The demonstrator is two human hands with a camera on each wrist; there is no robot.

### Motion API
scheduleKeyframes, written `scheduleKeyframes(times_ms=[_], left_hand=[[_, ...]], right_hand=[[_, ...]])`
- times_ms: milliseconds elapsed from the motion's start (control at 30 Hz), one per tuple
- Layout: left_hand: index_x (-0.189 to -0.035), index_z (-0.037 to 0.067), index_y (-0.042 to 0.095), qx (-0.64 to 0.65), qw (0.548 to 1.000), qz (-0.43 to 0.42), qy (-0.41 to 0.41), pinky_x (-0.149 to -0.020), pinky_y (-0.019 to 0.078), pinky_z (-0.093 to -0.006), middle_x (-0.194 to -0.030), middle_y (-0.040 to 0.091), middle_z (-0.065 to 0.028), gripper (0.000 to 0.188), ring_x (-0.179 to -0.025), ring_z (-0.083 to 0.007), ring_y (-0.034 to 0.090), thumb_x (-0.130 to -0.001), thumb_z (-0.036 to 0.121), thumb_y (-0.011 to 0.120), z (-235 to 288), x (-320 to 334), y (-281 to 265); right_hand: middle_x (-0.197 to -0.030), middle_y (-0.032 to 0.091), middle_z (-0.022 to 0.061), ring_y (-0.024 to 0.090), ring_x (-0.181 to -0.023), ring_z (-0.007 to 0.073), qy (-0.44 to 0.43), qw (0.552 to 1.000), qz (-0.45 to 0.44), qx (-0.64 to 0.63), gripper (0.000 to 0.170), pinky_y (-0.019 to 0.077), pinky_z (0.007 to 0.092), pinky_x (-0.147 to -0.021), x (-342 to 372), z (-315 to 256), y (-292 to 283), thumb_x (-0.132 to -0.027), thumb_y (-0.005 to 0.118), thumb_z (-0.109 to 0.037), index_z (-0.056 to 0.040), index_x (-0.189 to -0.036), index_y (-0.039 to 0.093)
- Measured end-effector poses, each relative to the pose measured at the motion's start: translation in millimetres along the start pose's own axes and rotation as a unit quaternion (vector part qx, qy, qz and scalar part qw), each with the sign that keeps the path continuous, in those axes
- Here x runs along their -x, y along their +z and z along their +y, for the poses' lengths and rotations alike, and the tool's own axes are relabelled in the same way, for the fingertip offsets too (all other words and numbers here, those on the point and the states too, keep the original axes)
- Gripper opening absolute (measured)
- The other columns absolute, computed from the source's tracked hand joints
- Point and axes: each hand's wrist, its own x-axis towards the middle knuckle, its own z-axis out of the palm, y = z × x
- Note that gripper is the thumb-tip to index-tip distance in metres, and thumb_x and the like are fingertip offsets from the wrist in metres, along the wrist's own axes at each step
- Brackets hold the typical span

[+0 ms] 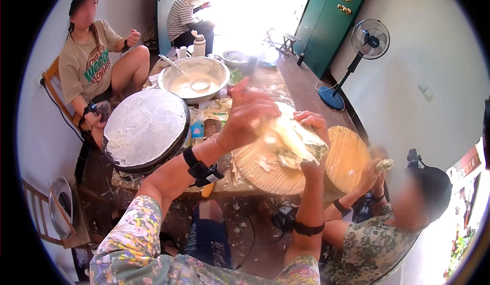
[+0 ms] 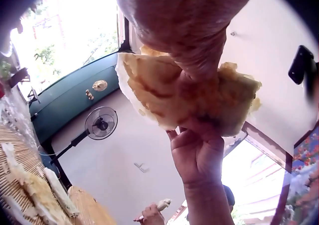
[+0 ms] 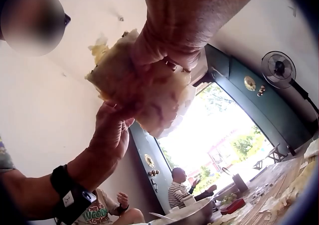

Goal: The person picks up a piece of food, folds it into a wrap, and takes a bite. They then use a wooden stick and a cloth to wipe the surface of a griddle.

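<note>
A folded, browned thin pancake (image 1: 293, 139) with flaky torn edges is held up above a round slatted mat (image 1: 255, 175). My left hand (image 1: 250, 116) grips one side of it, thumb pressed against its face in the left wrist view. From the other side my right hand (image 1: 314, 126) holds it, the fingers partly behind the sheet. In the right wrist view the pancake (image 3: 139, 90) spans the space between both hands. Pale pancake strips (image 2: 37, 190) lie on the mat below. What is inside the fold is hidden.
A round griddle (image 1: 145, 126) coated with white batter stands left, beside a large bowl (image 1: 222, 80) of batter with a ladle. A second round mat (image 1: 349, 155) lies right. One person sits left, another right holding a roll (image 1: 386, 164). A fan (image 1: 370, 40) stands behind.
</note>
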Motion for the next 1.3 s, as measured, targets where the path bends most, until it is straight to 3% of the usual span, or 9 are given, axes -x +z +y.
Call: scheduleKeyframes(times_ms=[233,333,433,500,667,933,1033,1100,1300], left_hand=[[-0.078,0.016,0.061,0.039,0.998,0.016,0.038,-0.109,0.0166,-0.0464,-0.083,0.067,0.0054,0.011,-0.09,-0.0157,0.061,-0.074,0.009,0.068,36.9,-18.9,-27.0],[-0.086,0.016,0.056,0.047,0.997,-0.034,0.059,-0.11,0.0128,-0.056,-0.089,0.07,0.0024,0.013,-0.096,-0.0214,0.061,-0.085,0.027,0.065,55.5,-24.0,-47.1],[-0.083,0.017,0.054,0.063,0.995,-0.06,0.059,-0.11,0.0093,-0.058,-0.087,0.07,0.003,0.01,-0.095,-0.0213,0.061,-0.086,0.022,0.062,82.3,-31.0,-67.0],[-0.082,0.018,0.052,0.067,0.993,-0.058,0.075,-0.11,0.0069,-0.0608,-0.085,0.07,0.0041,0.01,-0.095,-0.0206,0.061,-0.085,0.017,0.062,91.4,-28.0,-75.6],[-0.08,0.02,0.052,0.101,0.99,-0.01,0.098,-0.108,0.0049,-0.066,-0.078,0.069,0.0068,0.015,-0.092,-0.0183,0.061,-0.08,0.009,0.063,107.1,-28.3,-78.3],[-0.076,0.023,0.052,0.095,0.991,0.042,0.086,-0.108,0.003,-0.0659,-0.072,0.068,0.0111,0.017,-0.09,-0.0131,0.058,-0.077,0.01,0.063,117.8,-31.9,-76.9],[-0.076,0.023,0.052,0.101,0.99,0.052,0.084,-0.108,0.003,-0.0656,-0.071,0.068,0.0119,0.017,-0.09,-0.0128,0.058,-0.076,0.009,0.063,121.6,-31.4,-75.8],[-0.076,0.023,0.053,0.095,0.99,0.055,0.083,-0.108,0.003,-0.0657,-0.072,0.068,0.012,0.018,-0.089,-0.013,0.058,-0.075,0.009,0.063,123.4,-31.4,-79.1],[-0.075,0.021,0.054,0.114,0.991,0.062,0.011,-0.108,0.003,-0.0662,-0.073,0.068,0.0111,0.018,-0.087,-0.0143,0.06,-0.07,0.006,0.062,140.6,-24.2,-81.9]], right_hand=[[-0.094,0.062,0.0099,0.061,-0.096,0.0249,-0.114,0.983,-0.039,0.141,0.026,0.0347,0.0418,-0.1,-3.5,-48.7,-4.1,-0.074,0.069,-0.01,-0.0049,-0.093,0.051],[-0.091,0.064,0.0116,0.063,-0.091,0.0253,-0.122,0.975,0.012,0.185,0.025,0.0331,0.044,-0.102,5.2,-85.3,4.8,-0.075,0.067,-0.01,-0.0041,-0.094,0.052],[-0.088,0.063,0.0125,0.064,-0.089,0.0272,-0.144,0.97,-0.04,0.194,0.024,0.0322,0.0481,-0.102,9.5,-117.4,-2.1,-0.075,0.066,-0.009,-0.0053,-0.091,0.049],[-0.085,0.063,0.0118,0.065,-0.087,0.0274,-0.121,0.975,-0.003,0.185,0.022,0.0303,0.0505,-0.103,19.7,-137.7,7.7,-0.074,0.065,-0.009,-0.0073,-0.087,0.048],[-0.082,0.055,0.0119,0.063,-0.079,0.0266,-0.108,0.962,-0.014,0.251,0.021,0.0363,0.0526,-0.102,27.5,-167.7,12.8,-0.086,0.058,-0.012,-0.01,-0.091,0.038],[-0.084,0.057,0.0144,0.063,-0.079,0.0297,-0.205,0.949,-0.083,0.223,0.023,0.0357,0.0503,-0.102,20.8,-170.0,2.8,-0.083,0.061,-0.009,-0.0072,-0.093,0.041],[-0.086,0.057,0.0148,0.063,-0.08,0.0297,-0.191,0.946,-0.115,0.236,0.022,0.0355,0.0502,-0.102,19.2,-176.2,-4.0,-0.083,0.06,-0.009,-0.0071,-0.093,0.041],[-0.081,0.05,0.0079,0.061,-0.076,0.0229,-0.078,0.932,0.022,0.353,0.02,0.0363,0.0526,-0.103,34.9,-190.6,25.7,-0.086,0.057,-0.015,-0.0127,-0.089,0.037],[-0.082,0.051,0.0099,0.061,-0.078,0.0248,-0.111,0.944,-0.057,0.306,0.02,0.0345,0.0516,-0.104,36.3,-196.1,10.0,-0.085,0.058,-0.012,-0.0105,-0.089,0.038]])
